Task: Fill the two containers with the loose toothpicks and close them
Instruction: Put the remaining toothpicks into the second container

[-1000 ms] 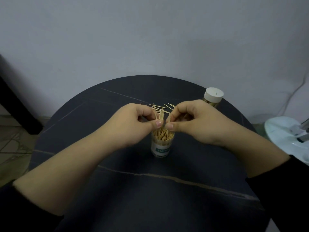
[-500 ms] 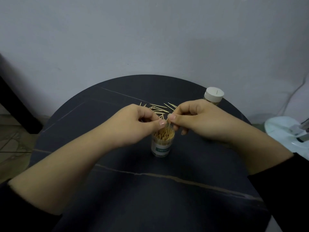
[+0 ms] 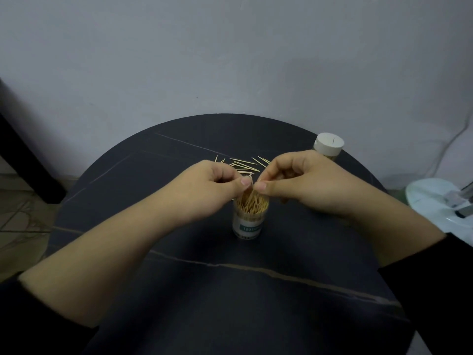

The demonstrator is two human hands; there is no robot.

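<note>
Lowered since a second ago, the left hand (image 3: 204,185) pinches, thumb on curled forefinger, the tips of the toothpick bundle (image 3: 252,194), now sunk nearly into the open container (image 3: 247,228) at the table's (image 3: 153,290) middle. Loose toothpicks (image 3: 244,165) lie toward the far edge. The right hand (image 3: 304,185) pinches likewise; the capped container (image 3: 329,146) stands at the far right edge. The sticks look light, stiff, sharp and easily snapped, so they are best pinched mid-shaft in small aligned bunches.

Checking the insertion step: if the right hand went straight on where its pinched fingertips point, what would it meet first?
The right hand would likely first meet the toothpicks standing in the open container just below it; the left hand is close beside, depth unclear.
</note>
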